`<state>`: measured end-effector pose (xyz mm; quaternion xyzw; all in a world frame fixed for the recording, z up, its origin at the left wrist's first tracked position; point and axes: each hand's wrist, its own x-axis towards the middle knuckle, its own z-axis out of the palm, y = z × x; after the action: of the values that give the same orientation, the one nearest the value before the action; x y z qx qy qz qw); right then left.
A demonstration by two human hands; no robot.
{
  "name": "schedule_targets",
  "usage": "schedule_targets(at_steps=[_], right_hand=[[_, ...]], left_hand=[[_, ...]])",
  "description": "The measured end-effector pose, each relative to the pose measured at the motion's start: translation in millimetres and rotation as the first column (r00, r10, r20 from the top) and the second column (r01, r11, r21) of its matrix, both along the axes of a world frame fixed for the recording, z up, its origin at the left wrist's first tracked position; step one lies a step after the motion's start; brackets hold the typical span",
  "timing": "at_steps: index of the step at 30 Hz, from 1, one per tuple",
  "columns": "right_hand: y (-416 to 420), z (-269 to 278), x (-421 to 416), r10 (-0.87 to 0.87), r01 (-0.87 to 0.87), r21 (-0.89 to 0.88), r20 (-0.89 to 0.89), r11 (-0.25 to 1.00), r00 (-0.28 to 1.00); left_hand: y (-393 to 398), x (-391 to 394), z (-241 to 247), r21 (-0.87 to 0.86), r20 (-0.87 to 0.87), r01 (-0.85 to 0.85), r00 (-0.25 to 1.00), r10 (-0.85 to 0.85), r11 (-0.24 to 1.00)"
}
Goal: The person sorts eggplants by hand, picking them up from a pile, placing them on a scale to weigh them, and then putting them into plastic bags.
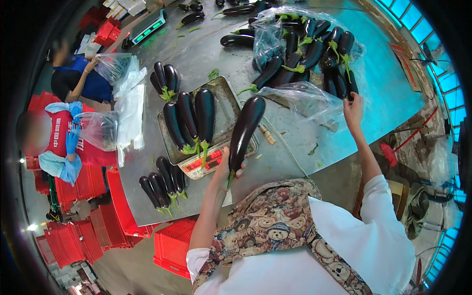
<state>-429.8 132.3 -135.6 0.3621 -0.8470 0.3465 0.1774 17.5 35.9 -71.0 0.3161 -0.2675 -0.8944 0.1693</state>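
My left hand (220, 171) grips a dark purple eggplant (246, 127) by its green-stem end, holding it tilted beside the front of a digital scale. Three eggplants (188, 120) lie side by side on the metal pan of the scale (225, 99), whose red display (207, 161) is lit. Over at the right, my right hand (354, 112) has its fingers around the lower end of an eggplant (353, 84) at the edge of a heap. That heap of eggplants (313, 53) lies in a large, opened clear plastic bag (306, 96).
Small groups of eggplants (164, 79) (162, 184) lie left of the scale on the metal table (280, 158). White plastic bags (132, 110) cover its left edge. Two people (88, 79) (66, 136) handle clear bags there. Red crates (173, 243) stand below; a cable (285, 143) crosses the tabletop.
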Motion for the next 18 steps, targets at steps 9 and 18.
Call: schedule_targets(at_steps=[9, 18], right_hand=[[-73.1, 116.0, 221.4, 0.599, -0.293, -0.629, 0.777, 0.720, -0.197], [-142.0, 89.4, 254.8, 0.684, -0.480, -0.552, 0.714, 0.682, 0.150]], left_hand=[[26.0, 8.3, 9.0, -0.100, 0.005, -0.131, 0.991, 0.132, 0.986], [4.8, 31.8, 31.2, -0.743, 0.280, -0.073, 0.869, 0.408, 0.666]])
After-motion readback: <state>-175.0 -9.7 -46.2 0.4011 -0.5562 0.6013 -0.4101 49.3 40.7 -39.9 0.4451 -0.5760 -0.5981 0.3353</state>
